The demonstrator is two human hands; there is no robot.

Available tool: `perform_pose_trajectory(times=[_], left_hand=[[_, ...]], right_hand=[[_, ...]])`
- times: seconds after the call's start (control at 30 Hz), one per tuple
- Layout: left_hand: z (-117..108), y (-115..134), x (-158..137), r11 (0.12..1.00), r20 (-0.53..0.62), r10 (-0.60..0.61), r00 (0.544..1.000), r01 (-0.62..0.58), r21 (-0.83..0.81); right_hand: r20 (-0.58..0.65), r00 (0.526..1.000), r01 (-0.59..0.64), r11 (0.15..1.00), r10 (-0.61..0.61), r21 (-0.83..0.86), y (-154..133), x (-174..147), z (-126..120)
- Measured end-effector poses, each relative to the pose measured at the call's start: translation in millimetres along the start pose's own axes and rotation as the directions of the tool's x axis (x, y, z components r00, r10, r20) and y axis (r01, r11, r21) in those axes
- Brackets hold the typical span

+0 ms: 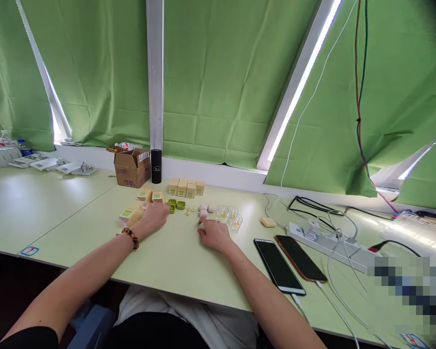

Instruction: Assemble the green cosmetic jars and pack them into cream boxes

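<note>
My left hand [155,216], with a beaded bracelet [130,237] at the wrist, is closed at a small square green container [172,209]; its fingertips are partly hidden. Two more green containers, one of them [180,205], stand beside it. Small yellow pieces [189,211] lie to their right. My right hand [215,234] has its index finger stretched forward and its thumb apart, holding nothing visible. Its fingertip is close to several pale pink cylinders [203,213]; whether it touches them is unclear. Clear containers with yellow bits [233,213] sit just beyond this hand.
Small cardboard boxes [182,188] line the back, with others [125,216] by my left hand. A brown carton [132,168] and black cylinder [156,166] stand behind. To the right lie two phones [279,265], a beige block [268,222], and a power strip [327,245] with tangled cables.
</note>
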State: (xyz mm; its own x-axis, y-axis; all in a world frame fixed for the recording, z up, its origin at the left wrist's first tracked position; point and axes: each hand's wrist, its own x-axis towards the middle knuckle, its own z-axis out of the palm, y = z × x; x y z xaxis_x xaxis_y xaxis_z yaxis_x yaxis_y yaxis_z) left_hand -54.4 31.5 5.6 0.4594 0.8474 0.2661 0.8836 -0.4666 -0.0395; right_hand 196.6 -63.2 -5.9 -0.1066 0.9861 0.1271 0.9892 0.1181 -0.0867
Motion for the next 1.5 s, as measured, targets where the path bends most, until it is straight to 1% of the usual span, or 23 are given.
perform_pose_trajectory(times=[0.17, 0.3, 0.37, 0.4, 0.47, 0.5, 0.53, 0.57, 0.6, 0.63, 0.67, 0.7, 0.73, 0.77, 0.8, 0.9, 1.0, 1.13, 1.2, 1.27, 1.3, 1.37, 1.5], left_hand=[[8, 2, 4, 0.999, 0.007, 0.01, 1.0, -0.011, 0.041], [10, 5, 1, 0.995, -0.015, 0.075, 0.997, -0.073, 0.068], [10, 9, -3, 0.984, -0.097, 0.157, 0.983, -0.148, 0.098], [10, 11, -6, 0.976, -0.147, 0.203, 0.968, -0.187, 0.114], [9, 18, -12, 0.951, -0.248, 0.3, 0.921, -0.269, 0.153], [8, 22, -15, 0.935, -0.293, 0.348, 0.89, -0.307, 0.177], [6, 26, -18, 0.91, -0.356, 0.41, 0.84, -0.353, 0.217], [4, 29, -21, 0.877, -0.424, 0.479, 0.769, -0.396, 0.272], [2, 33, -24, 0.841, -0.489, 0.541, 0.685, -0.425, 0.335], [-1, 37, -26, 0.807, -0.542, 0.59, 0.598, -0.438, 0.396], [-5, 40, -29, 0.784, -0.583, 0.621, 0.524, -0.435, 0.444], [-8, 43, -31, 0.767, -0.607, 0.641, 0.47, -0.428, 0.478], [-11, 45, -33, 0.754, -0.621, 0.655, 0.431, -0.421, 0.504], [-14, 47, -34, 0.747, -0.626, 0.663, 0.41, -0.417, 0.518], [-17, 49, -35, 0.744, -0.63, 0.667, 0.399, -0.413, 0.526], [-21, 53, -38, 0.746, -0.64, 0.663, 0.388, -0.41, 0.525], [-23, 54, -40, 0.745, -0.642, 0.664, 0.384, -0.42, 0.519], [-21, 55, -40, 0.749, -0.637, 0.659, 0.401, -0.428, 0.505], [-17, 54, -40, 0.752, -0.638, 0.654, 0.407, -0.439, 0.492], [-13, 53, -39, 0.757, -0.642, 0.646, 0.413, -0.455, 0.469], [-11, 51, -39, 0.762, -0.645, 0.638, 0.421, -0.464, 0.451], [-7, 48, -37, 0.778, -0.646, 0.613, 0.455, -0.492, 0.392], [-4, 38, -35, 0.788, -0.659, 0.537, 0.526, -0.591, 0.171]], right_hand=[[-0.013, 1.0, 0.0, 1.0, 0.0, -0.009, 1, 1, 3], [-0.021, 1.0, 0.0, 1.0, 0.0, -0.011, 2, 1, 5], [-0.024, 1.0, 0.005, 1.0, -0.005, -0.007, 2, 2, 5], [-0.025, 1.0, 0.005, 1.0, -0.005, -0.003, 2, 2, 6], [-0.034, 0.999, 0.001, 1.0, -0.001, 0.01, 1, 3, 7], [-0.044, 0.999, -0.004, 1.0, 0.005, 0.018, 0, 3, 7], [-0.057, 0.998, -0.012, 1.0, 0.013, 0.027, 0, 3, 8], [-0.069, 0.997, -0.018, 0.999, 0.021, 0.035, -1, 4, 9], [-0.08, 0.996, -0.024, 0.999, 0.027, 0.043, -1, 4, 10], [-0.089, 0.996, -0.026, 0.998, 0.03, 0.049, -2, 4, 11], [-0.095, 0.995, -0.024, 0.998, 0.029, 0.056, -2, 4, 11], [-0.103, 0.994, -0.018, 0.998, 0.024, 0.063, -2, 4, 12], [-0.111, 0.994, -0.009, 0.997, 0.017, 0.073, -3, 4, 12], [-0.124, 0.992, 0.0, 0.996, 0.011, 0.087, -3, 4, 13], [-0.142, 0.99, 0.008, 0.994, 0.008, 0.108, -3, 4, 13], [-0.225, 0.974, 0.028, 0.975, 0.023, 0.222, -5, 4, 13], [-0.337, 0.941, 0.123, 0.917, 0.013, 0.379, -5, 3, 13], [-0.435, 0.898, 0.322, 0.775, -0.067, 0.544, -7, 2, 15], [-0.448, 0.889, 0.377, 0.702, -0.092, 0.604, -8, 2, 16], [-0.447, 0.889, 0.398, 0.645, -0.097, 0.652, -10, 2, 16], [-0.446, 0.89, 0.403, 0.622, -0.095, 0.672, -11, 2, 16], [-0.445, 0.891, 0.409, 0.577, -0.086, 0.707, -12, 1, 15], [-0.43, 0.9, 0.406, 0.503, -0.076, 0.763, -16, -1, 11]])
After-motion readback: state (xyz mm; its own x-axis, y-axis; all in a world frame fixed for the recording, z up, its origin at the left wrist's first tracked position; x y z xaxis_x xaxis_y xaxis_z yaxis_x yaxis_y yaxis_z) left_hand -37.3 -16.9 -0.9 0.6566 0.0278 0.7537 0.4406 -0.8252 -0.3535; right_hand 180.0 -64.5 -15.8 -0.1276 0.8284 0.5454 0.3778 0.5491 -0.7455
